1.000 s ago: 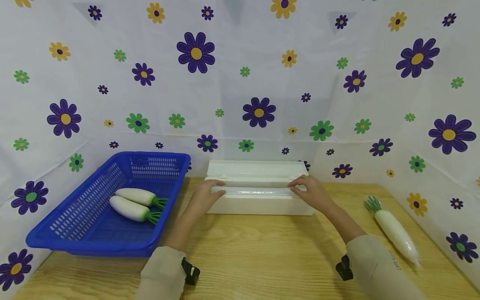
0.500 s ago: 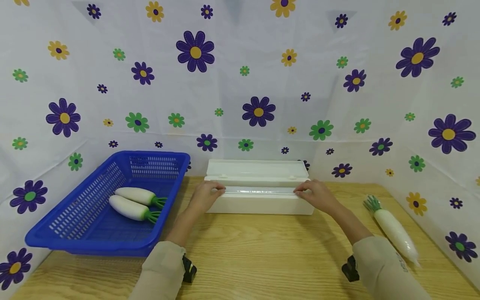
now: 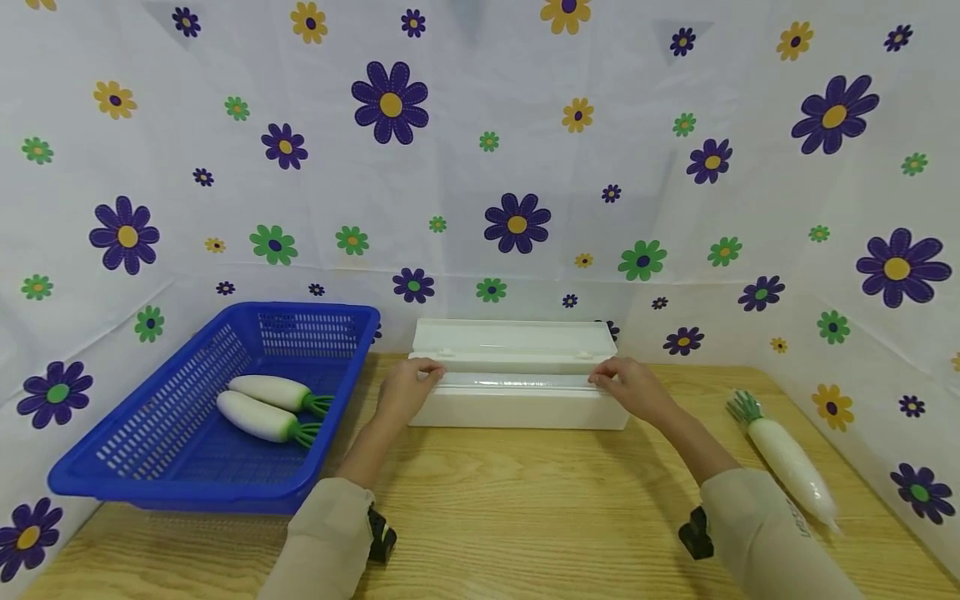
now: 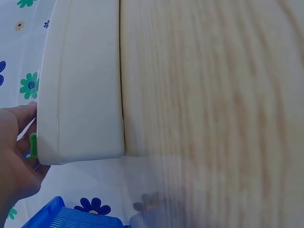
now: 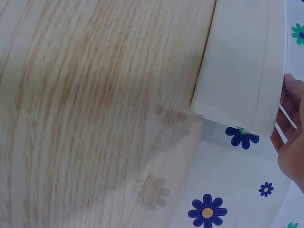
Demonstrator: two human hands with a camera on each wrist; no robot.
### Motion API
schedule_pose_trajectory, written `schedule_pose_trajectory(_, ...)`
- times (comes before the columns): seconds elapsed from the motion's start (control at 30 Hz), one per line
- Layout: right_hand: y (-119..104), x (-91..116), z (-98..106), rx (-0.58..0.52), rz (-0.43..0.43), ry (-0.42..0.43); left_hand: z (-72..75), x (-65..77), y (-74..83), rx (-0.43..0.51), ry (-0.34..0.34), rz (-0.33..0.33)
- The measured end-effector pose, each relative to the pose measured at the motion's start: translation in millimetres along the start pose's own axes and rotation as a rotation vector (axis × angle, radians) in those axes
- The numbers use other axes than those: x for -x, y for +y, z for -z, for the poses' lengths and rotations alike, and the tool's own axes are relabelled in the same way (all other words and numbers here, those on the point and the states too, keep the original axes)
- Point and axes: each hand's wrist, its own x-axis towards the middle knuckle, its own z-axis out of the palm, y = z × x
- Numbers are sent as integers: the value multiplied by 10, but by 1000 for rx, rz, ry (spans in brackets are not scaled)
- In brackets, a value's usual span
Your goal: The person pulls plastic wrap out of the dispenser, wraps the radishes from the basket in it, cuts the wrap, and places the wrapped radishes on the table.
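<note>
A white cling film dispenser box (image 3: 517, 410) stands at the back of the table, its lid (image 3: 513, 337) raised behind. Across its opening lies clear, shiny cling film (image 3: 517, 381). At the left end my left hand (image 3: 405, 392) has thumb and forefinger together, pinching the film's edge. My right hand (image 3: 637, 390) pinches likewise at the right end. Both wrist views look along the box's front wall; the left hand (image 4: 19, 156) and right hand (image 5: 292, 128) reach behind it there, so their fingertips are partly hidden.
On the left a blue plastic basket (image 3: 187, 504) holds two white radishes (image 3: 258, 417) with green stalks. A film-wrapped radish (image 3: 791, 467) lies on the wooden table (image 3: 525, 508) at the right. A flowered white cloth (image 3: 480, 175) surrounds the table.
The left thumb and forefinger have come together from a wider spread. Both hands have shifted slightly outward toward the box's ends, showing more of the film between them.
</note>
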Motion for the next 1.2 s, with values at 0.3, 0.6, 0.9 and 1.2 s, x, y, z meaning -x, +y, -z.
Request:
schedule_pose_trajectory(0.3,-30,-4,12,-105,-66,17,71,-52,-46,96,2,69)
schedule_pose_trajectory(0.6,-30,-39,9,-113,-45,-5,117,-72,-52,148,4,75)
schedule_pose_trajectory(0.9,3,-34,-26,-31,7,64,115,-71,-54,189,42,91)
schedule_pose_trajectory(1.2,59,60,-4,12,-18,177,88,-70,-47,181,51,102)
